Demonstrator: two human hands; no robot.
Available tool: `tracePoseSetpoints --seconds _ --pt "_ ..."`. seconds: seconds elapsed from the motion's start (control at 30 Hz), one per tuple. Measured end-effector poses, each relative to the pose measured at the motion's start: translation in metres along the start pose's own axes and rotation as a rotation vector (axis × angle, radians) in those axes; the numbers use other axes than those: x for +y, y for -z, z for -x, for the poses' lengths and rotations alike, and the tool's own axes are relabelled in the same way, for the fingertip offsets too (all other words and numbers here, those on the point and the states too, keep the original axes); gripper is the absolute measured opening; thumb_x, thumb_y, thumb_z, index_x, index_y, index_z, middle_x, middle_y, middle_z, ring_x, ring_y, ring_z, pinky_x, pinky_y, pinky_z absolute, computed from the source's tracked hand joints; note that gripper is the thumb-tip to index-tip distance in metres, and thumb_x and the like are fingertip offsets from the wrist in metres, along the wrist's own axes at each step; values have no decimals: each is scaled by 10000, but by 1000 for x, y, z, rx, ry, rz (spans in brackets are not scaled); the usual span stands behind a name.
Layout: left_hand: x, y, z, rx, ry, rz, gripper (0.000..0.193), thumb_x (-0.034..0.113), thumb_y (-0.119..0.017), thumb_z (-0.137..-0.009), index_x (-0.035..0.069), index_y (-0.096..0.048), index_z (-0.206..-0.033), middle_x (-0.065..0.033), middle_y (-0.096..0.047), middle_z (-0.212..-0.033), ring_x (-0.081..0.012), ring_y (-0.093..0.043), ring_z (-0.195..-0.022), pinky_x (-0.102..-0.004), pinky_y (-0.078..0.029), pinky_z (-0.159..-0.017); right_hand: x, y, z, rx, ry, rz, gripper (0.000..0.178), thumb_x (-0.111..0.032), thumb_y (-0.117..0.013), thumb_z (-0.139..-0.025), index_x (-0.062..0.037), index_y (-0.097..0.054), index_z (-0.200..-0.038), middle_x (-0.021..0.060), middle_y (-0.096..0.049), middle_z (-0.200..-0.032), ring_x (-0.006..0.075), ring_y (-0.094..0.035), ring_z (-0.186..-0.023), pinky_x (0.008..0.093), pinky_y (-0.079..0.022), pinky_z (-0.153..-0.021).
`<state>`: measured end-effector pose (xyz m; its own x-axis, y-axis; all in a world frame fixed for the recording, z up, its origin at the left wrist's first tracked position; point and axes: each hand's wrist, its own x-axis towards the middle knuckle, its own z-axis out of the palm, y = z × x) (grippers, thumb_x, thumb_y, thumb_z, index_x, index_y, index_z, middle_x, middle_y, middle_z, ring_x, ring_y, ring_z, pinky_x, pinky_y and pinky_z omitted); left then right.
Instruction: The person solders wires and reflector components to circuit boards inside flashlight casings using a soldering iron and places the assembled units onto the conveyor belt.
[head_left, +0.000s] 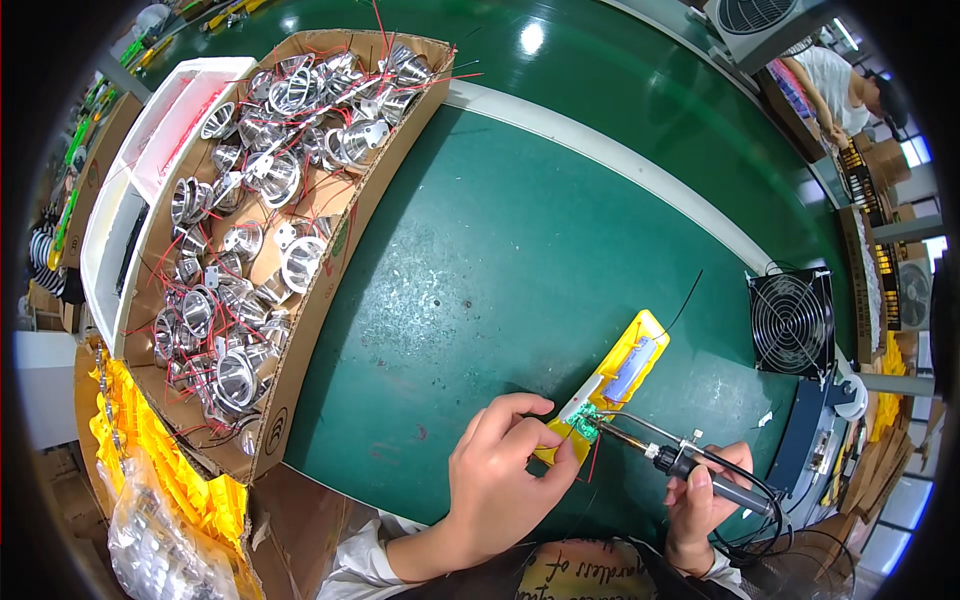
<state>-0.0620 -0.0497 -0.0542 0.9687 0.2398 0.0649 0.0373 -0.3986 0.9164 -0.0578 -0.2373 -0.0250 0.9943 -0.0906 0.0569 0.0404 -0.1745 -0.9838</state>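
The board is sitting in the case at about five o'clock in my view. My left hand is sitting by it at eight o'clock, but I cannot tell if it is pinching anything. My right hand is gripping the iron from four o'clock, its tip pointing at the board. I'm wanting a still case, a steady tip and hands clear of heat.
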Motion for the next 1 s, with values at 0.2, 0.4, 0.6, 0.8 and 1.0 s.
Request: tracePoseSetpoints --seconds 0.2,0.4,0.6,0.8,1.0 --pt "1 -1 -1 -5 3 6 116 -13 -667 -597 6 -559 -633 -101 -565 -895 -147 -550 -617 -241 -451 -518 -2 1 -1 0 13 16 277 -201 -586 -789 -22 -375 -787 86 -498 -545 80 -452 -389 173 -361 -388" --pt "-1 -2 0 -2 -1 6 117 -16 -667 -598 10 -558 -633 -100 -561 -895 -140 -543 -603 -234 -443 -500 0 1 -1 -23 7 -4 272 -194 -591 -788 -23 -379 -791 84 -502 -544 80 -455 -393 176 -364 -391" --pt "-3 -3 0 -4 -7 8 120 -16 -667 -599 12 -555 -632 -99 -558 -895 -139 -541 -603 -235 -444 -502 1 0 -1 -23 26 -4 272 -188 -595 -786 -23 -378 -794 86 -504 -552 83 -458 -397 178 -366 -391" --pt "-2 -3 0 -2 -4 8 119 -20 -665 -598 11 -554 -626 -101 -557 -897 -143 -543 -605 -237 -445 -504 2 2 0 -31 11 -16 269 -184 -591 -787 -23 -375 -802 93 -505 -564 83 -457 -398 177 -367 -390" --pt "-2 -3 0 1 -3 17 117 -25 -662 -598 8 -553 -626 -103 -557 -898 -146 -544 -607 -237 -446 -506 1 1 0 -11 -1 -17 277 -194 -589 -787 -22 -374 -807 90 -501 -563 80 -454 -400 175 -366 -386"
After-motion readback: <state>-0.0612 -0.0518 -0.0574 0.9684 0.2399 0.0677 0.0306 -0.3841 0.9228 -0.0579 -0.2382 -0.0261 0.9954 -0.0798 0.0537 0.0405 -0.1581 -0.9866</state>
